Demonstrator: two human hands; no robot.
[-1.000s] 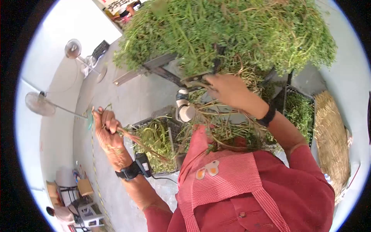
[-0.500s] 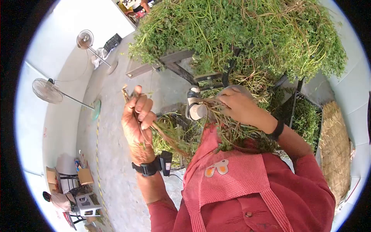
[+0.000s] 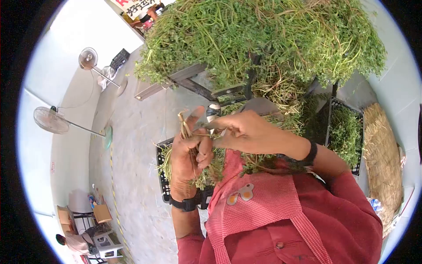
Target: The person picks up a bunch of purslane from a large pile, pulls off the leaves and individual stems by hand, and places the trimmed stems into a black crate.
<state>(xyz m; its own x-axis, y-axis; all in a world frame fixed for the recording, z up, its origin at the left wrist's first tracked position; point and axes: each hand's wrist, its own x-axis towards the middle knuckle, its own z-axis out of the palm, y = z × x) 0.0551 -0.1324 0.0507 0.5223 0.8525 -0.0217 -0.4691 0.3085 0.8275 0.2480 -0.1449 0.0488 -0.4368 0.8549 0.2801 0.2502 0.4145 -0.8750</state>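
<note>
My left hand (image 3: pixel 189 152) is closed round a small bunch of plant stems (image 3: pixel 184 127), whose cut ends stick up above the fingers. Leafy tips (image 3: pixel 211 171) hang below it. Close beside it, my right hand (image 3: pixel 248 132) reaches across with thumb and forefinger at a thin stem that runs to the bunch; its other fingers are curled. More loose greens (image 3: pixel 263 163) lie in my lap on the red checked apron (image 3: pixel 263 198).
A large heap of greens (image 3: pixel 263 39) covers a dark-framed table in front. Crates of greens (image 3: pixel 345 132) stand at the right and below my left hand. Straw matting (image 3: pixel 382 154) is far right. Two fans (image 3: pixel 52 119) and a seated person (image 3: pixel 74 243) are at left.
My left hand has moved right with its bunch, and my right hand has moved left to meet it. The view has shifted slightly, showing more of the crate below my left hand.
</note>
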